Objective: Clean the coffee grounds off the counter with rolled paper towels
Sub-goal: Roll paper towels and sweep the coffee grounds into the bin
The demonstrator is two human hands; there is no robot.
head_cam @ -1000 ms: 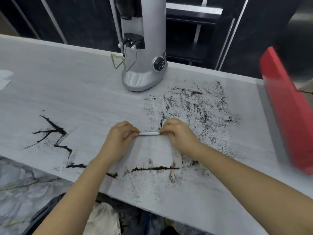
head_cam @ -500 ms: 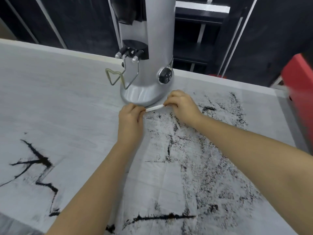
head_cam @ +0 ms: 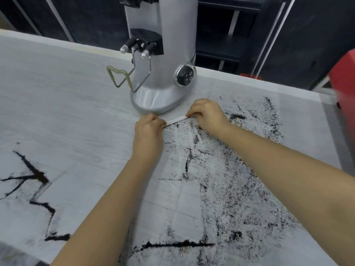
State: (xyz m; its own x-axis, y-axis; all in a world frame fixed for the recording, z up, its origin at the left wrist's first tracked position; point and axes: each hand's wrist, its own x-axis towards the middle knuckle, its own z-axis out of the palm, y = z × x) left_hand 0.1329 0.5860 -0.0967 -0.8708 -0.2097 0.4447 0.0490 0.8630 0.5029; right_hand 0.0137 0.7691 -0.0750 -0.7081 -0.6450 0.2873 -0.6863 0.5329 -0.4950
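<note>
A thin white rolled paper towel (head_cam: 176, 120) lies on the pale counter (head_cam: 67, 112) just in front of the grinder's base. My left hand (head_cam: 148, 129) pinches its left end and my right hand (head_cam: 206, 115) pinches its right end, pressing it onto the surface. Dark coffee grounds (head_cam: 230, 179) are scattered over the counter between and to the right of my forearms. Swept lines of grounds (head_cam: 36, 175) zigzag at the left, and another line of grounds (head_cam: 172, 244) runs near the front edge.
A silver coffee grinder (head_cam: 163, 64) with a black dial and a wire fork stands at the back, almost touching the towel. A red object (head_cam: 343, 83) sits at the right edge. Dark shelving lies beyond the counter's far edge.
Both hands carried the rolled towel from the near part of the counter away from me to the grinder's base, then stayed there. The view has closed in on the grinder.
</note>
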